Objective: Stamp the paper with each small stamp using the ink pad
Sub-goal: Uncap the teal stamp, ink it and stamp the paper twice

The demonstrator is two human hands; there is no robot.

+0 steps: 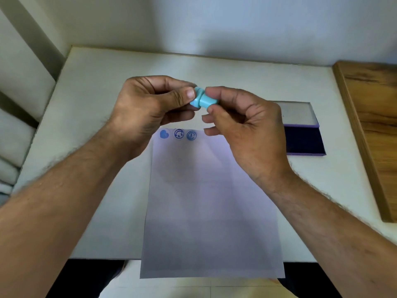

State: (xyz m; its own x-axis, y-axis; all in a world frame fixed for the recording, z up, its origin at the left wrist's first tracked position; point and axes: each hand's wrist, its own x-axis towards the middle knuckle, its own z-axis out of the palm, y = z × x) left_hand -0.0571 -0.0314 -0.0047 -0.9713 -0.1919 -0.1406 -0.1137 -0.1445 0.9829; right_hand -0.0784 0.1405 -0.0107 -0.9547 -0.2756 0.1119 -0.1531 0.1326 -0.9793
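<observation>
A small light-blue stamp (204, 99) hangs in the air above the top of the paper, lying sideways. My left hand (150, 108) pinches its left end between thumb and fingers. My right hand (242, 127) pinches its right end with thumb and forefinger. The white paper (210, 211) lies lengthwise on the table and overhangs the front edge. Three blue prints sit along its top edge: a heart (164, 134) and two round ones (184, 134). The open ink pad (304, 138), dark blue in a purple case, lies right of the paper, partly hidden by my right hand.
The white table (92, 87) stands against a pale wall. A wooden board (373, 125) runs along its right side. The ink pad's lid (298, 114) lies flat behind the pad. A pale cushion or seat is at the far left.
</observation>
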